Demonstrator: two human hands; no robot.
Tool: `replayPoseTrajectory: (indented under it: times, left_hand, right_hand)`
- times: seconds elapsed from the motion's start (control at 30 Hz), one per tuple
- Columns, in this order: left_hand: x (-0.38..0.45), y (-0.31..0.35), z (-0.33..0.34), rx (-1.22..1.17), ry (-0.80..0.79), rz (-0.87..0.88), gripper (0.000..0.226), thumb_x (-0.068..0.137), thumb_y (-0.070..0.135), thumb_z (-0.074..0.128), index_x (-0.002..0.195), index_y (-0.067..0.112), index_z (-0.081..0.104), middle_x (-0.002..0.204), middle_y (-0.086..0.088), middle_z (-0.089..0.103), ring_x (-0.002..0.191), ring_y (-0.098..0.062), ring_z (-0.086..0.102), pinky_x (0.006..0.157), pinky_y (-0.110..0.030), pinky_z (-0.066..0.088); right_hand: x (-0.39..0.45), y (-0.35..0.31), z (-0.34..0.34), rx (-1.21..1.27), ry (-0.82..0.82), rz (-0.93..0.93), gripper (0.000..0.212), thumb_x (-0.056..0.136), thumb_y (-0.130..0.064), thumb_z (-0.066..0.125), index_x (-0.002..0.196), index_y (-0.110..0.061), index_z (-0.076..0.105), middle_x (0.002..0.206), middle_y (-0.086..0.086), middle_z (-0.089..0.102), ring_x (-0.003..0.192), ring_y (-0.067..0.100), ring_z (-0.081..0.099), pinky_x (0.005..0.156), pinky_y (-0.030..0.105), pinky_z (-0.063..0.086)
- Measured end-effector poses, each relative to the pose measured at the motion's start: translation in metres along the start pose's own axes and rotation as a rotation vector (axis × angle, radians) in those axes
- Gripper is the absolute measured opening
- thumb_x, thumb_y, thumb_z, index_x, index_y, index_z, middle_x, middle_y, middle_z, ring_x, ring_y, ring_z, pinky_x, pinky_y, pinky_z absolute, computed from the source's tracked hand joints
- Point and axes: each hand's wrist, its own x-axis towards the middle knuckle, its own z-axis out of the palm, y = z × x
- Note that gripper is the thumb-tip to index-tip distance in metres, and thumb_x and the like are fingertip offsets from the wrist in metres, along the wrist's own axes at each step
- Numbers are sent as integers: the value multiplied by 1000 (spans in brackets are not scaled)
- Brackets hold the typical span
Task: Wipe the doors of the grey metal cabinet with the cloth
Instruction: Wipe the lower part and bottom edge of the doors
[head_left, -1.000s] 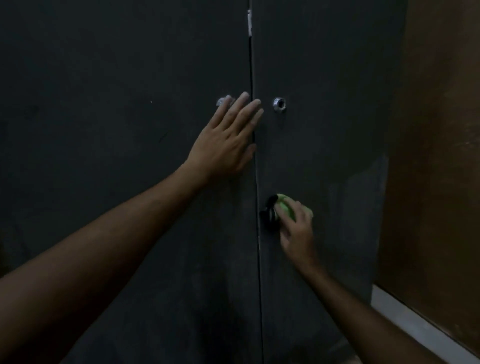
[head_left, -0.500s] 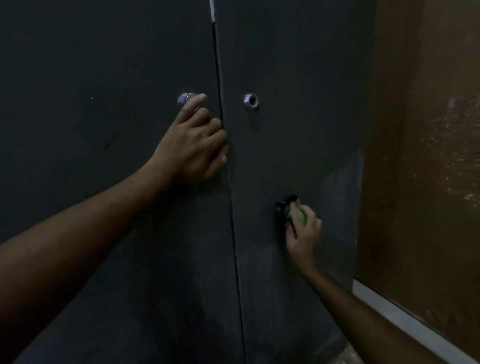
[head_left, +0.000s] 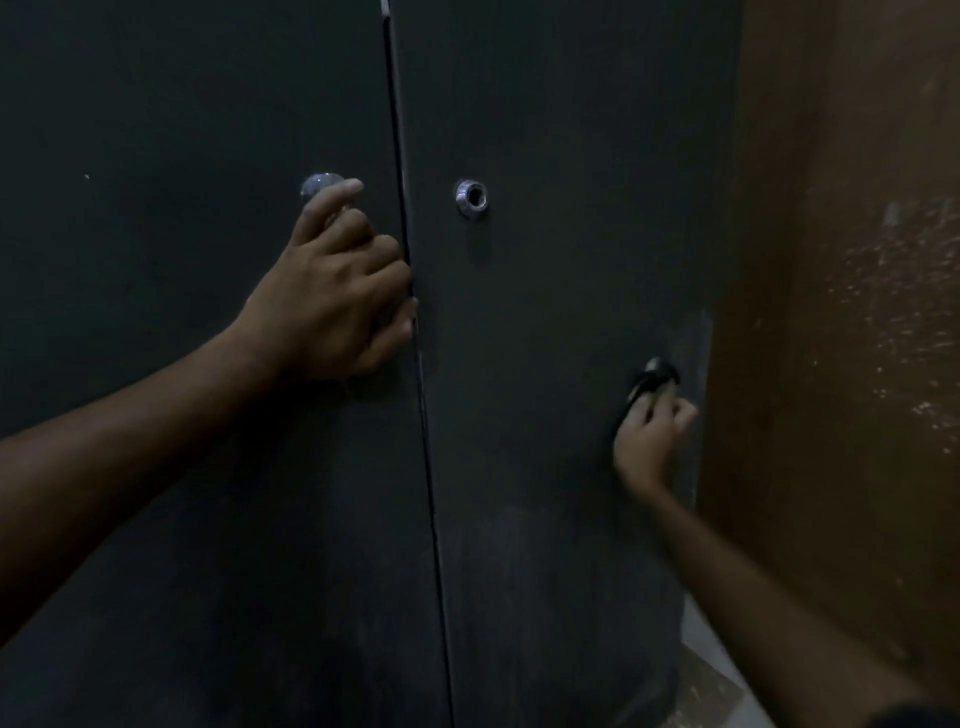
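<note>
Head view recorded the left hand (head_left: 337, 291) against the left door (head_left: 182, 364) beside the centre seam, fingers curled, index tip at a chrome knob (head_left: 321, 184). Right hand (head_left: 649, 436) gripped the dark cloth (head_left: 655, 378) against the right door (head_left: 545, 260), near its right edge (beside the brown wall (head_left: 841, 312)). A chrome lock (head_left: 471, 197) sat above.

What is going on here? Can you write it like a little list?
left hand: fingers curled, resting on left door beside the door gap
right hand: grips dark cloth, pressing it on right door near its right edge
left knob: partly hidden by a finger
right lock ring: untouched
wall: brown, right of cabinet
</note>
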Motion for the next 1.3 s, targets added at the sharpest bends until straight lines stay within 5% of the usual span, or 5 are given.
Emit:
replayPoseTrajectory:
  times: [0.3,0.53,0.8,0.97,1.3]
  left_hand:
    - [0,-1,1,31,18,5,37,100,35,53,78,6,61,74,-12,56,84,-39,55,124,-50,22]
    - [0,2,-1,41,-3,-12,37,100,35,54,77,6,60,73,-12,55,84,-39,55,123,-52,23]
    - [1,2,-2,48,-12,-11,36,100,34,54,77,7,61,73,-10,54,85,-39,56,123,-53,23]
    - [0,2,-2,48,-21,-11,36,99,34,55,76,7,60,73,-11,54,85,-39,56,121,-54,26]
    - [-1,2,0,43,3,-15,36,98,34,56,76,6,60,72,-11,54,84,-40,58,120,-56,29]
  right_hand:
    - [-3,-24,9,-16,-23,-427,48,102,-24,48,146,-5,48,123,16,46,102,19,46,88,27,39]
    - [124,-42,9,27,169,300,47,102,-34,35,120,1,60,128,25,48,117,42,49,105,37,30]
    - [-15,9,-4,-177,-159,-794,53,94,-21,54,144,-5,52,130,22,48,105,38,50,91,44,48]
    - [100,-44,3,-71,130,115,45,103,-35,37,126,-3,57,127,20,47,113,39,51,96,38,37]
    - [18,20,-2,-125,-26,-321,51,100,-29,42,142,-2,53,124,24,51,105,36,53,88,39,44]
